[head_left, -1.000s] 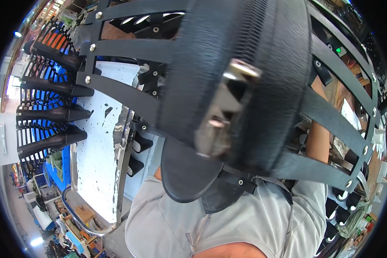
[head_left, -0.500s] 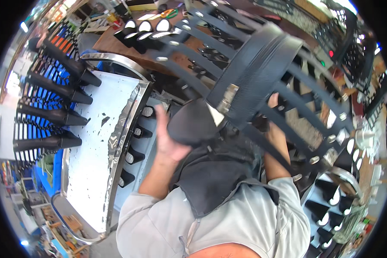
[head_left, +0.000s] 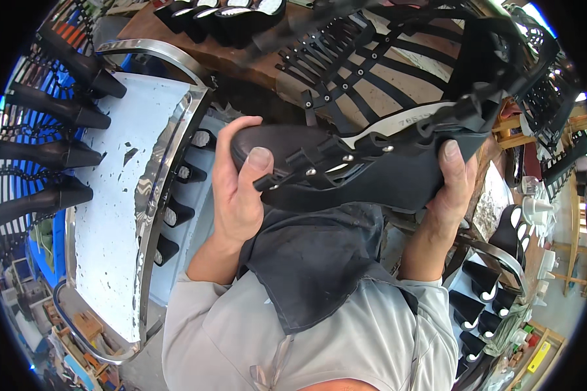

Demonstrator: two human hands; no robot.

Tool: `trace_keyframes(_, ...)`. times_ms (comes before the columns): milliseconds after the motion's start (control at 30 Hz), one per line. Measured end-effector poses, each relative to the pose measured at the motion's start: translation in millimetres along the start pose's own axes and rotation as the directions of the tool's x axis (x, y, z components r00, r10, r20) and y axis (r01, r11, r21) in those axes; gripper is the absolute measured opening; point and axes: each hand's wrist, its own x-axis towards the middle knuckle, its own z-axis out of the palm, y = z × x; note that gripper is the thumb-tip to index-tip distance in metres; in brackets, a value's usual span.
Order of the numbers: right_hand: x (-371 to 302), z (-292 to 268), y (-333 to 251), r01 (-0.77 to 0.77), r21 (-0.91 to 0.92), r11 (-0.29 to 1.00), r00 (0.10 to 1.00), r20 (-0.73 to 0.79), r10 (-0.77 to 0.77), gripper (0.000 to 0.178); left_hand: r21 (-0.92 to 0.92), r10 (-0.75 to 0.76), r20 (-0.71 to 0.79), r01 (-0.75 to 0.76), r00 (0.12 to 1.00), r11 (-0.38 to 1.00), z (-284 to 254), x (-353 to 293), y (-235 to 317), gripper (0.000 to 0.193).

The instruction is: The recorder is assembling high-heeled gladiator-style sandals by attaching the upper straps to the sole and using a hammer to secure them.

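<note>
A black strappy gladiator sandal (head_left: 385, 179) is held level in front of me, its toe to the left. Studded straps cross its front, and a tall cage of straps (head_left: 362, 78) fans out beyond it. A pale insole (head_left: 404, 122) shows between the straps. My left hand (head_left: 231, 189) is wrapped round the toe, thumb on the near upper side. At the heel end, my right hand (head_left: 455, 182) grips with the thumb upright against the near side. The fingers behind the sandal are mostly hidden.
At left, several black strappy boots (head_left: 49, 153) lie on a white board (head_left: 111, 260) in a metal frame. Black heels (head_left: 179, 212) stand on a shelf beside it. More black pieces (head_left: 241, 23) sit on the brown bench (head_left: 202, 55). At lower right are black heels (head_left: 482, 277) with white ends.
The sandal has turned from a tilted, raised position to level and come down nearer. My left hand has closed round its toe; my right hand now holds the heel end.
</note>
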Motion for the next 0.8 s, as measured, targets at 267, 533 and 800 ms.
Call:
trace_keyframes(267, -53, -39, 55, 0.127, -0.073, 0.989, 0.974, 0.198, -0.111, 0.054, -0.002, -0.067, -0.108, 0.067, 0.992, 0.998, -14, 10, -6, 0.061)
trace_keyframes(533, -73, 13, 66, 0.215, -0.133, 0.968, 0.947, 0.271, -0.173, 0.056, 0.338, -0.022, -0.128, 0.065, 0.991, 0.939, -36, 10, -45, 0.055)
trace_keyframes(800, -45, 11, 90, 0.203, -0.215, 0.955, 0.936, 0.33, -0.125, 0.059, 0.475, 0.441, -0.131, -0.335, 0.888, 0.814, -36, 19, -23, 0.04)
